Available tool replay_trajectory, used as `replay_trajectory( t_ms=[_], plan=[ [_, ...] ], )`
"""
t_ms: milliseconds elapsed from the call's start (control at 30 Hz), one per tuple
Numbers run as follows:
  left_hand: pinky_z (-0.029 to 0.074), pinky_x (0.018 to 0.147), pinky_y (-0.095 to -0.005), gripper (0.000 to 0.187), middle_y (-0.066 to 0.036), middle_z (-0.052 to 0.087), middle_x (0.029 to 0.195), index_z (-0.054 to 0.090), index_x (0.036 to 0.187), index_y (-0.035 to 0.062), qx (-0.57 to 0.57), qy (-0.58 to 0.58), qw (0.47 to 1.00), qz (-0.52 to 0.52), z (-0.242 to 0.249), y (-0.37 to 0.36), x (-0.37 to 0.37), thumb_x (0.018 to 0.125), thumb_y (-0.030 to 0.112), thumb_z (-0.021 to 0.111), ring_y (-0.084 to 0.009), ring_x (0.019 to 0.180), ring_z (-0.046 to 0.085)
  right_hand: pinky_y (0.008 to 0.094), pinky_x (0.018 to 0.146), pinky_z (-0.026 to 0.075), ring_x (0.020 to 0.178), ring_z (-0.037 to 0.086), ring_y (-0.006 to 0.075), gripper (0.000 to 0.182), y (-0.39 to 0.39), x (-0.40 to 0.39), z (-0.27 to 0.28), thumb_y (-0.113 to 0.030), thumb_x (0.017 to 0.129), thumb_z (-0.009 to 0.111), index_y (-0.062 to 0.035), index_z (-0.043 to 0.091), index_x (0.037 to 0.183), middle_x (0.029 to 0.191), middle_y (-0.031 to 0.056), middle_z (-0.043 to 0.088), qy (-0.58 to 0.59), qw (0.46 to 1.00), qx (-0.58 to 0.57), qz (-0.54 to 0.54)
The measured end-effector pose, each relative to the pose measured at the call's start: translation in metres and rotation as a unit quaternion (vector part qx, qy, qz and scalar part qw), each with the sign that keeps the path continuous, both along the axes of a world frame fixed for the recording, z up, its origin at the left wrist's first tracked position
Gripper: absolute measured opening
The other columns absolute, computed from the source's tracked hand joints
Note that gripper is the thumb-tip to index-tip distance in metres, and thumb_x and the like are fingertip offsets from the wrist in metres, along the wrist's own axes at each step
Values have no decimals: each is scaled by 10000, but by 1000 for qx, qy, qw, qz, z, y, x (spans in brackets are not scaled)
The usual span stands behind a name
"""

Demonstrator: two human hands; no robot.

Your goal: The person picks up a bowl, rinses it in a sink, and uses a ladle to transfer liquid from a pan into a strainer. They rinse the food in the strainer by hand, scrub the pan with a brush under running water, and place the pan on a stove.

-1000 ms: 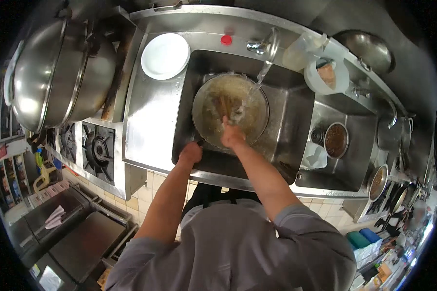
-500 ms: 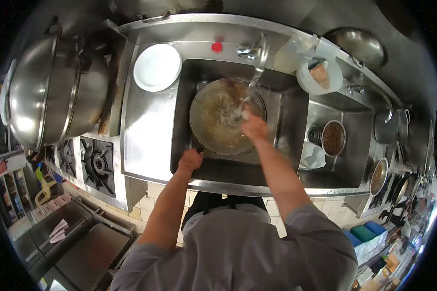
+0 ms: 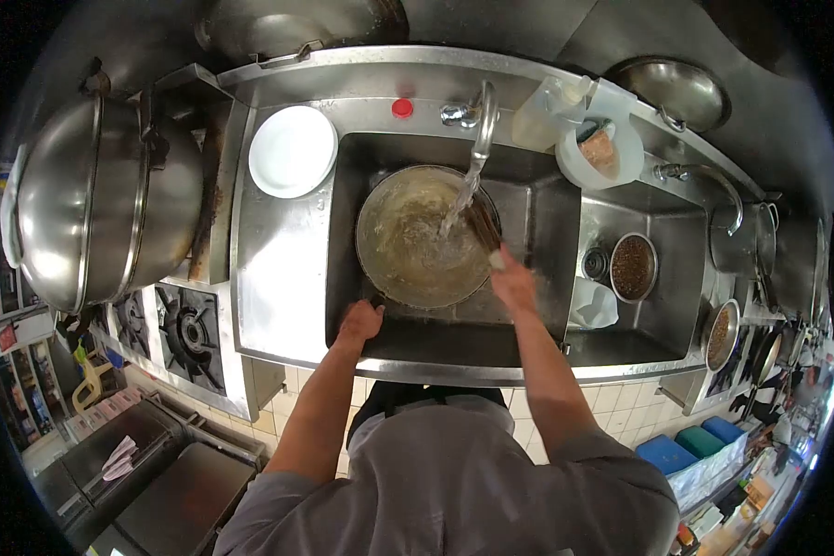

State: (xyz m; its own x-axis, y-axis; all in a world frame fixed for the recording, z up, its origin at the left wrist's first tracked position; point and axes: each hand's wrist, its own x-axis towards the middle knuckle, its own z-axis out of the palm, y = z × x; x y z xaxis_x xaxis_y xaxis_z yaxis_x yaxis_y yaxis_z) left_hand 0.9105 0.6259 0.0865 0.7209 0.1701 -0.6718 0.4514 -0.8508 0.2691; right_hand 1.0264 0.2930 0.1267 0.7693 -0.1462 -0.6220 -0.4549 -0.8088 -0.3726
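Observation:
A large round wok (image 3: 400, 269) with cloudy, brownish water in it sits in the big sink basin (image 3: 547, 208). Water pours into the wok from the running faucet (image 3: 485, 125). At the wok's lower left, my left hand (image 3: 361, 321) is closed around its short dark handle, mostly hidden by the fingers. My right hand (image 3: 514, 281) grips a brown brush with long stiff bristles, which looks like a bamboo wok brush (image 3: 482, 227). The bristles lean over the wok's right side; whether their tips touch the metal is hard to tell.
White plates (image 3: 293, 152) and a red cap (image 3: 402, 108) lie on the sink's ledge. A white tub (image 3: 602, 157) stands at the back right. The smaller basin holds a bowl of brown grains (image 3: 634, 268). Left are a big domed steel pot (image 3: 65, 204) and a burner (image 3: 192, 332).
My right hand has moved right and slightly down with the brush, from the wok's middle toward its right rim. My left hand stays on the handle. The view has shifted slightly.

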Motion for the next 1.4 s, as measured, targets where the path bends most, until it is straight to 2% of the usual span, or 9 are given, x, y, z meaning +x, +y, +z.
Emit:
replay_trajectory(
  t_ms=[333, 500, 667, 800, 867, 1000, 1167, 1233, 1400],
  plan=[
    [496, 971, -504, 545, -338, 644, 1118, 650, 1080, -102, 10, 61, 998, 2, -1, 1, 2, 945, 421, 585, -462, 1123, 608, 428, 1037, 451, 1210, 575, 399, 750, 104, -33, -48, -323, 825, 687, -190, 413, 1510, 1317, 204, 605, -7, 940, 190, 284],
    [488, 988, -497, 532, -327, 652, 1109, 652, 1087, -97, 49, 11, 998, 25, -23, 2, -10, 952, 412, 578, -454, 1098, 625, 405, 1084, 427, 1248, 567, 351, 683, -35, -45, -45, -274, 892, 625, -187, 382, 1525, 1335, 200, 601, 42, 976, 81, 200],
    [474, 1001, -510, 561, -334, 619, 1181, 643, 1110, -95, 6, 60, 998, -12, -11, 2, 2, 979, 440, 531, -454, 1156, 592, 444, 966, 502, 1141, 633, 348, 668, 38, 40, 12, -326, 894, 594, -280, 379, 1525, 1213, 166, 677, -56, 997, -1, 59],
    [484, 970, -530, 591, -340, 621, 1169, 643, 1112, -98, -12, 77, 997, 0, 10, -2, 5, 995, 465, 508, -467, 1142, 594, 471, 974, 496, 1160, 621, 371, 734, 138, 22, -69, -243, 878, 598, -249, 310, 1554, 1251, 163, 654, -41, 958, 100, 265],
    [487, 978, -516, 554, -328, 624, 1174, 644, 1101, -87, 2, 67, 998, 4, -17, 3, -5, 981, 442, 531, -465, 1134, 600, 501, 1035, 450, 1220, 584, 377, 753, 150, 0, -5, -162, 869, 594, -226, 300, 1559, 1333, 164, 607, 114, 929, 93, 339],
    [492, 979, -505, 517, -308, 629, 1185, 633, 1112, -78, 6, 54, 998, 34, -24, 4, -8, 965, 412, 560, -467, 1128, 603, 493, 1041, 444, 1241, 575, 361, 752, 60, -42, 22, -134, 876, 587, -237, 302, 1563, 1353, 161, 597, 109, 897, 30, 428],
    [491, 979, -509, 507, -304, 633, 1185, 646, 1112, -71, 7, 54, 998, 0, -44, 8, -5, 963, 408, 567, -454, 1140, 603, 480, 1021, 460, 1245, 575, 357, 730, 13, 18, 38, -117, 903, 560, -247, 282, 1566, 1370, 154, 589, 186, 920, -117, 324],
    [490, 982, -509, 506, -304, 633, 1189, 654, 1111, -68, 13, 61, 998, 24, -37, 6, 1, 963, 408, 569, -448, 1145, 603, 465, 1022, 464, 1243, 576, 355, 753, 29, 20, -13, -135, 906, 567, -237, 242, 1578, 1365, 156, 591, 11, 964, -40, 262],
    [485, 1000, -501, 528, -285, 626, 1229, 661, 1163, -36, -3, 100, 991, 86, 5, -4, 10, 955, 440, 573, -429, 1179, 591, 480, 1037, 458, 1245, 562, 392, 800, 135, -13, -8, -114, 877, 566, -216, 210, 1585, 1376, 203, 565, 102, 939, 36, 326]
  ],
)
